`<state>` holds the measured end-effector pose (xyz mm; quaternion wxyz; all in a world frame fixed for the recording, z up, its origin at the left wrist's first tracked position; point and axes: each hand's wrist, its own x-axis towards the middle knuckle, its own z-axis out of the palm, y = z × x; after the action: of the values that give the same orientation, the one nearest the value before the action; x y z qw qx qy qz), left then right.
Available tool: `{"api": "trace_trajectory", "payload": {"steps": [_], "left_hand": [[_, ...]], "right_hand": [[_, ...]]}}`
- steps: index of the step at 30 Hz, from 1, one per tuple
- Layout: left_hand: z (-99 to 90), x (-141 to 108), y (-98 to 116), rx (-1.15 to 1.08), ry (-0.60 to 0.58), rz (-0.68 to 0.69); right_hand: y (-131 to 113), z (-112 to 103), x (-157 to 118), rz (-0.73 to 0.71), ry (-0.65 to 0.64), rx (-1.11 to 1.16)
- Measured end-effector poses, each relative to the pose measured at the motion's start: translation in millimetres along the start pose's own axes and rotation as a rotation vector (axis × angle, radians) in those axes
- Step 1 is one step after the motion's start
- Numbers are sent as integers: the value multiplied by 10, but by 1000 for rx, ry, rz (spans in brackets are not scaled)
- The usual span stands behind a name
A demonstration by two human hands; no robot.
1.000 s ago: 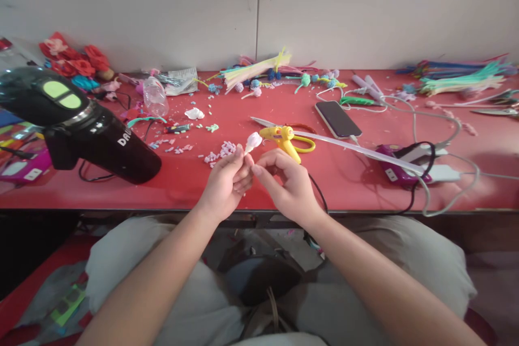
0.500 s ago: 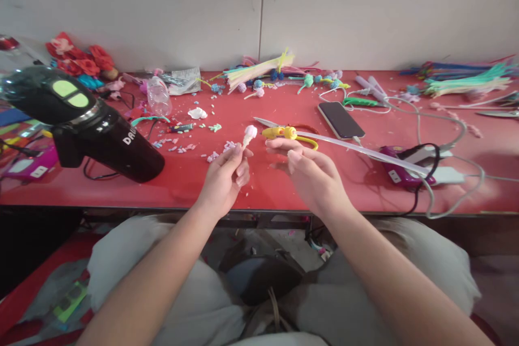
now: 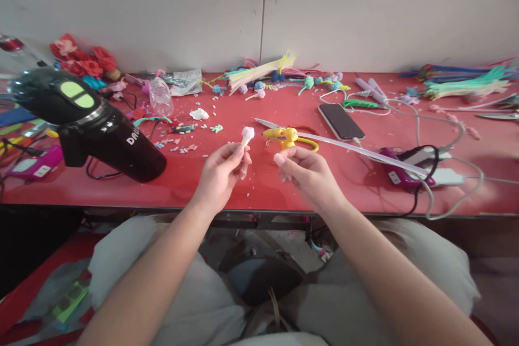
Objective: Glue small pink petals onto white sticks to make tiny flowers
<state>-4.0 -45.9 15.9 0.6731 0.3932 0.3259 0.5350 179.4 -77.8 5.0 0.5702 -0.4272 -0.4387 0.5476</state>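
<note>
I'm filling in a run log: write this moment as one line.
left hand: holds pink bud | right hand: near glue gun, contents unclear | scissors: on table beside glue gun

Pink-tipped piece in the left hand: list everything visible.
The small pink-tipped piece has a pale pink, lumpy, rounded head on a narrower cream stem. Its material can't be told for sure. The left hand pinches the stem between thumb and fingers, hiding its lower end. Head up in the picture, leaning right, it is held over the red table, left of and apart from the yellow glue gun.
</note>
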Motion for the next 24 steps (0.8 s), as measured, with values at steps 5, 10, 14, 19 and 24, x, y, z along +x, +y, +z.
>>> {"api": "trace_trajectory", "payload": {"steps": [5,10,14,19,24], "left_hand": [[-40,-22,-24,78,-27,29],[-56,-16,-48,106,-53,19],[-37,-34,-102,114,-92,-29],[-15,-58,-195,161,-165,-62],[-3,-65,-217,221,-211,-53]], "right_hand": [[14,12,-9,-18,3,-160],[33,30,-16,-200,24,-325],[58,67,-9,-228,-13,-252],[89,100,-11,-254,37,-220],[90,87,-42,-274,86,-250]]}}
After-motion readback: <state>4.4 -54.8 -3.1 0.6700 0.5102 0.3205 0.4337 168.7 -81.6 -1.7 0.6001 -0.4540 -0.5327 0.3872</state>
